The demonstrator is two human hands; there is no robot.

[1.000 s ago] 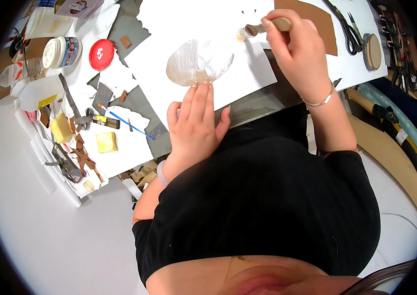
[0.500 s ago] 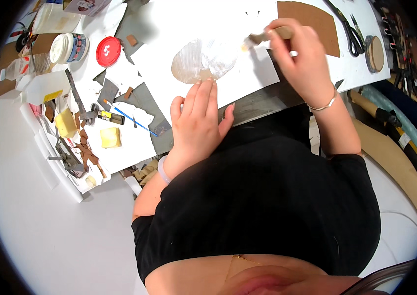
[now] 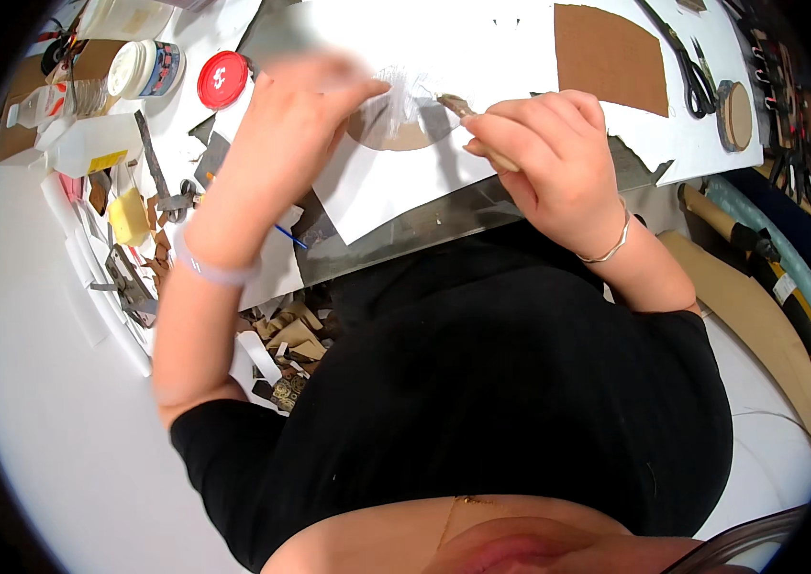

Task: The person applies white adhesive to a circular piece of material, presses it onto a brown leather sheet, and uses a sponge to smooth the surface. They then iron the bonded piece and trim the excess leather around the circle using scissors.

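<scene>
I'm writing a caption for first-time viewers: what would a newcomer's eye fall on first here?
Probably the bright red lid at upper left, just right of a white tub. Next, perhaps, the partly hidden, white-streaked oval on a white sheet at upper centre, with the right hand holding a brush at its right side.

Place: craft workshop, by appearance. Evidence: table (image 3: 396, 271) bearing cut brown sheet (image 3: 611, 59), black scissors (image 3: 680, 50), white tub (image 3: 144, 69), detached red lid (image 3: 223, 80), yellow sponge (image 3: 128, 218); also oval piece (image 3: 400, 138), streaked white, and brush (image 3: 456, 104). Below table edge: heaped offcuts (image 3: 296, 341). At right: long rolls of material (image 3: 711, 205), tan, teal and dark; crowded dark items (image 3: 781, 105), too blurred to name.
</scene>
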